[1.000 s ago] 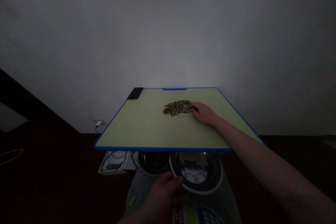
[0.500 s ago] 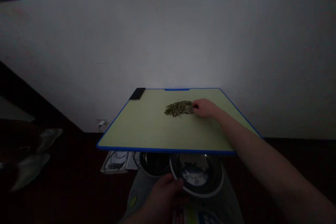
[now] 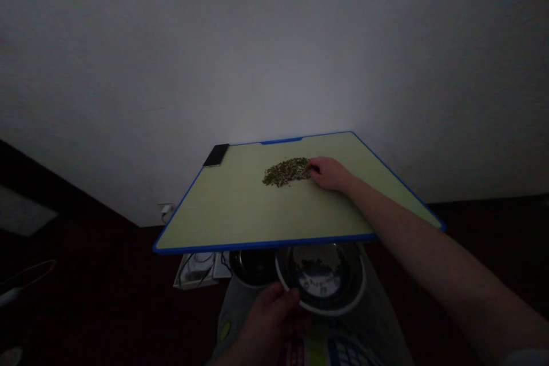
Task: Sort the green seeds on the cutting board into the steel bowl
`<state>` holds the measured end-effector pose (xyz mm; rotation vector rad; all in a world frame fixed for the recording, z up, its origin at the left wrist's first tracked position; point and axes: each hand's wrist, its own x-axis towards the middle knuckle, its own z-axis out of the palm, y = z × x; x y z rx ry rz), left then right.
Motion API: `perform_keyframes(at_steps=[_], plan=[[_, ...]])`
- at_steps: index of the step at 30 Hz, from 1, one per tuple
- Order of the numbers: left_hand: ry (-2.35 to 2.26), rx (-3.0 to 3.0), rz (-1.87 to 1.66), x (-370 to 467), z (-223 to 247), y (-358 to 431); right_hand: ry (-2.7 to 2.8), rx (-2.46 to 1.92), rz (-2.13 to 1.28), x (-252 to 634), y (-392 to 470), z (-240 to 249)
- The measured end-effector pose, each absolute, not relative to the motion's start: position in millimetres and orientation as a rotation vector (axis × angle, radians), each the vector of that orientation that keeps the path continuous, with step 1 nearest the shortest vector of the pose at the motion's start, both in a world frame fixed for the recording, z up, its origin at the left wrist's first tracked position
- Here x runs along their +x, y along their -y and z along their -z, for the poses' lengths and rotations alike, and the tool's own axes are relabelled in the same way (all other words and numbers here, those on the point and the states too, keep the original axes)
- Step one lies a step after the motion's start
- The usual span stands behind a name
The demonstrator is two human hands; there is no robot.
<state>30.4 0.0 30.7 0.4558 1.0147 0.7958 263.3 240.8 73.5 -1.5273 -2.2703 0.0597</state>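
Note:
A loose pile of small green and pale grains or seeds (image 3: 285, 173) lies on the pale yellow table (image 3: 231, 211) with a blue edge. At the pile's right end is my right hand (image 3: 329, 173), its fingers curled and pinched together; whatever is between the fingertips is too small to make out. Below the table's near edge, my left hand (image 3: 271, 314) grips the left rim of a shiny metal bowl (image 3: 349, 304) at my lap. Some dark bits show inside this bowl, though they may partly be reflections.
Left of it stands a second metal bowl (image 3: 253, 283), partly under the table edge. A dark phone (image 3: 216, 155) lies at the table's far left corner. An open white box (image 3: 195, 283) with cables sits on the floor, and a plug (image 3: 165, 210) is in the wall.
The view has tilted and shifted slightly. My right hand stays at the pile's right end with its fingers a little more visible. My left hand keeps its hold on the bowl.

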Motion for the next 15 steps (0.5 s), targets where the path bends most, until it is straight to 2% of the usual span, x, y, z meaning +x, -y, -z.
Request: perform_keyframes(at_steps=[15], plan=[[-1.011, 0.463, -0.799, 25, -20, -1, 2.282, -1.495, -0.092, 260, -241, -73]])
